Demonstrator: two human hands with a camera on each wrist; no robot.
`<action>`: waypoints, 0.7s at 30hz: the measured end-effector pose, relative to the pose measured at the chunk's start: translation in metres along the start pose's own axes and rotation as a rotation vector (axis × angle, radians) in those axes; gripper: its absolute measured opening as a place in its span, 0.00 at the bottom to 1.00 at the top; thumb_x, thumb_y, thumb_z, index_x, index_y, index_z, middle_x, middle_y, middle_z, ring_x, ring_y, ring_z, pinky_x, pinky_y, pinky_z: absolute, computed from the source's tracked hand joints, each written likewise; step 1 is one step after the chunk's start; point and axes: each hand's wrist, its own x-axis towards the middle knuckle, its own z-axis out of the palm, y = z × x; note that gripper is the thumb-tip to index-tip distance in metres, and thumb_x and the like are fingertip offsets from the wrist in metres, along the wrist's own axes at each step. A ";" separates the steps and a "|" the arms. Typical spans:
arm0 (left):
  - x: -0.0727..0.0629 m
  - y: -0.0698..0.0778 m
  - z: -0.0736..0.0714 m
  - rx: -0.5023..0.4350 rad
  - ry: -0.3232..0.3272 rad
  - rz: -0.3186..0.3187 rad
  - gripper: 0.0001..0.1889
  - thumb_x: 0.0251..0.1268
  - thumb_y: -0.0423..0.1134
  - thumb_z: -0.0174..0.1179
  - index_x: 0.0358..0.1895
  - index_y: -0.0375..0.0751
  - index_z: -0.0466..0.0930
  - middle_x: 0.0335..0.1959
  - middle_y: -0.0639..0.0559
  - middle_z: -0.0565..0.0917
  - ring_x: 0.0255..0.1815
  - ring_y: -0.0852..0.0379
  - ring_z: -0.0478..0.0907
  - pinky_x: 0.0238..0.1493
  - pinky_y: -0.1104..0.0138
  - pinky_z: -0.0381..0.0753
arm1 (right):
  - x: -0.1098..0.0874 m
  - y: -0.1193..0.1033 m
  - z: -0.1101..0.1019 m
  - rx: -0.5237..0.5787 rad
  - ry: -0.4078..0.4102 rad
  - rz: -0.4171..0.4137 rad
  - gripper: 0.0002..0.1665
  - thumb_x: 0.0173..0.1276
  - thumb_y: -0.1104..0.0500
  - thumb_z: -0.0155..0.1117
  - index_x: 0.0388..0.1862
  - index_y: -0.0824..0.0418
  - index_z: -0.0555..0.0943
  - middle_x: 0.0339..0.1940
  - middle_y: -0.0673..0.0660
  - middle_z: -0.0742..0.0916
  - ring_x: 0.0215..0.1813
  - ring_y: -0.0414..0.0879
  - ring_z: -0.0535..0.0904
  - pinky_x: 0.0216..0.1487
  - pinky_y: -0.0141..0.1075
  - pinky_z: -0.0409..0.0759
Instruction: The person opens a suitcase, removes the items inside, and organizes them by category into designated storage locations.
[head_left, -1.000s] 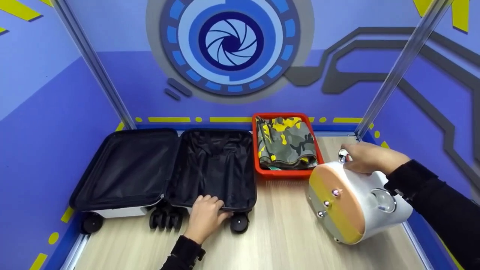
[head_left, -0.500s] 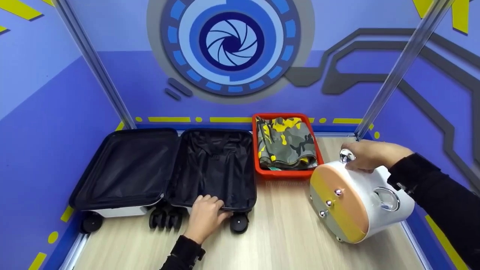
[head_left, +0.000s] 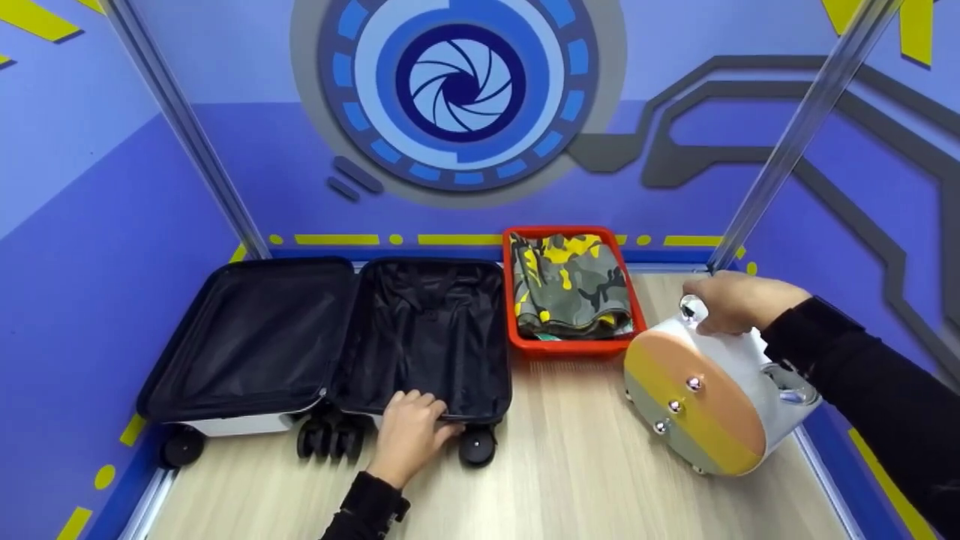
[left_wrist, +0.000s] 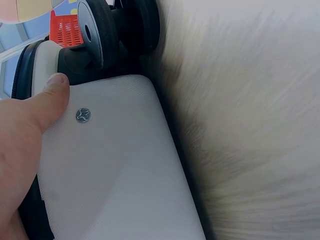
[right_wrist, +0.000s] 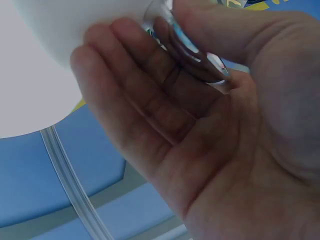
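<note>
My left hand (head_left: 411, 435) grips the near rim of an open suitcase (head_left: 431, 330), fingers over its black-lined edge. In the left wrist view the thumb lies on the white outer shell (left_wrist: 115, 160), near a black wheel (left_wrist: 97, 32). On the right, my right hand (head_left: 739, 300) holds a white, oval-ended case (head_left: 750, 356) tilted, its end striped orange, yellow and grey with several chrome knobs. In the right wrist view, thumb and forefinger pinch a shiny chrome fitting (right_wrist: 192, 50), while other fingertips touch the white side. Whether the case's underside touches the table is unclear.
A red basket (head_left: 570, 347) with folded camouflage cloth (head_left: 577, 289) stands against the back wall, right of the suitcase. The suitcase's other half (head_left: 259, 337) lies flat at left. Blue printed walls enclose the pale wooden table (head_left: 562, 457).
My right hand has turned the white case and shifted it slightly right, so its striped end faces the camera more. The left hand and the suitcase stay put.
</note>
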 end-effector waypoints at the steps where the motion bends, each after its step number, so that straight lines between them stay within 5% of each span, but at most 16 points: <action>1: 0.000 0.000 0.000 0.001 0.000 -0.001 0.24 0.55 0.65 0.81 0.32 0.48 0.89 0.28 0.54 0.87 0.32 0.50 0.82 0.37 0.58 0.72 | 0.001 0.000 -0.001 -0.009 0.001 0.005 0.26 0.68 0.61 0.79 0.61 0.67 0.80 0.42 0.61 0.88 0.40 0.54 0.82 0.37 0.43 0.84; 21: 0.000 0.001 -0.001 0.003 -0.020 -0.006 0.24 0.56 0.65 0.80 0.32 0.48 0.89 0.28 0.54 0.86 0.32 0.50 0.81 0.37 0.58 0.72 | 0.022 0.020 0.004 -0.122 0.139 0.082 0.16 0.62 0.76 0.68 0.49 0.67 0.87 0.36 0.61 0.87 0.35 0.55 0.79 0.42 0.51 0.87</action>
